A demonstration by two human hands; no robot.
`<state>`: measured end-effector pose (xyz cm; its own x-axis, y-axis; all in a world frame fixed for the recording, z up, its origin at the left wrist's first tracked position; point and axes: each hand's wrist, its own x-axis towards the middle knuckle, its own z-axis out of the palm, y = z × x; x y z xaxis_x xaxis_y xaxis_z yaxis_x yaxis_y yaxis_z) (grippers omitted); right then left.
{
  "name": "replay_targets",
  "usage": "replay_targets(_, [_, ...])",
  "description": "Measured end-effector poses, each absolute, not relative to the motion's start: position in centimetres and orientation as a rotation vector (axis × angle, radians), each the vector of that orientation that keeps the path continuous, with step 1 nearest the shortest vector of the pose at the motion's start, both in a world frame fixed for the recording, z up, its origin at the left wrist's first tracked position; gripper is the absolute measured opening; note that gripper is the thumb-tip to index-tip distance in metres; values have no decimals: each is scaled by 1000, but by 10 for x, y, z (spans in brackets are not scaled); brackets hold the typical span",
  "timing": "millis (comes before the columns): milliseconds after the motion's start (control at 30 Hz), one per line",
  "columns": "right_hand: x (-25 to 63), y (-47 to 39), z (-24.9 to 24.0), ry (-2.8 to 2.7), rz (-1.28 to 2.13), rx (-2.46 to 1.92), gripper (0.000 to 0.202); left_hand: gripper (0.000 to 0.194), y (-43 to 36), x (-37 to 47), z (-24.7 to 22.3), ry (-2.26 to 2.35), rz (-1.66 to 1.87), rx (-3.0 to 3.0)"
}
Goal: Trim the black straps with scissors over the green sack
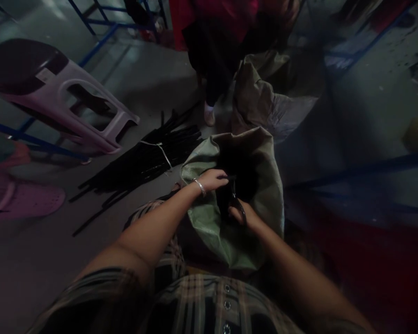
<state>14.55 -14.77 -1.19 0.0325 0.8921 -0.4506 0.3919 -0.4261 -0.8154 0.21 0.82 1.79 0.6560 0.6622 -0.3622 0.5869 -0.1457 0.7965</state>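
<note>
Green woven sack stands open between our knees; our left hand closes on a dark strip at its mouth, while our right hand grips scissors, ready beside it.

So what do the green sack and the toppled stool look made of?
The green sack looks like woven plastic: matte, with stiff creases and a rolled rim, though the weave is too dim to confirm. The stool looks like moulded plastic: smooth pale lilac, faintly glossy, with cut-out openings.
</note>
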Motion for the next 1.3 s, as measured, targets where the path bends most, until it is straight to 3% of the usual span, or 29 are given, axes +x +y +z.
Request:
replay_targets(500, [147,-149,-14,-1389,1256,-1866,15,27,2,5,20,897,-31,1970])
replay_targets(933, [135,-149,-8,-928,1428,-1928,18,32,6,-1,10,974,-24,2095])
replay_targets(1300, [134,-152,-20,-970,1359,-1944,25,30,9,-3,7,977,-30,2053])
